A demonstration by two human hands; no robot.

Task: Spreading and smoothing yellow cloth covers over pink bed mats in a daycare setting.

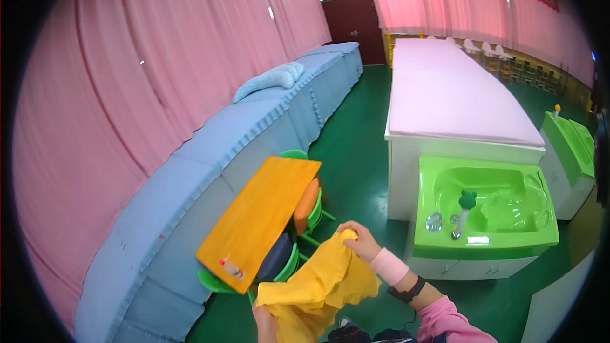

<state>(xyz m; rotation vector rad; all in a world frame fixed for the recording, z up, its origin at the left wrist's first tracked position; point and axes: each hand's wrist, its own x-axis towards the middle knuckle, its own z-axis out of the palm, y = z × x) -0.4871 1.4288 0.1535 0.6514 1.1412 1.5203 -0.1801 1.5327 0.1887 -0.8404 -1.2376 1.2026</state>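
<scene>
A yellow cloth (pixel 321 282) hangs in the air between the person's two hands, low in the middle of the view and just in front of the body. The right hand (pixel 357 241) pinches its upper edge with fingers closed on the fabric, while the left hand (pixel 265 319) grips a lower corner near the bottom edge, fingers folded around it. The cloth's long axis therefore slants from lower left up to upper right, with the right hand higher and farther out, and the slack drooping between the two grips. Just to the left, and apart from the cloth, an orange board (pixel 262 217) lies tilted over some small green chairs (pixel 298 216). All stands on a green floor (pixel 356 152). To the right is a bright green tub (pixel 486 206) set against a long pink-topped table (pixel 451 95). A blue padded bench (pixel 216 152) runs along the pink curtains (pixel 146 70) on the left.
</scene>
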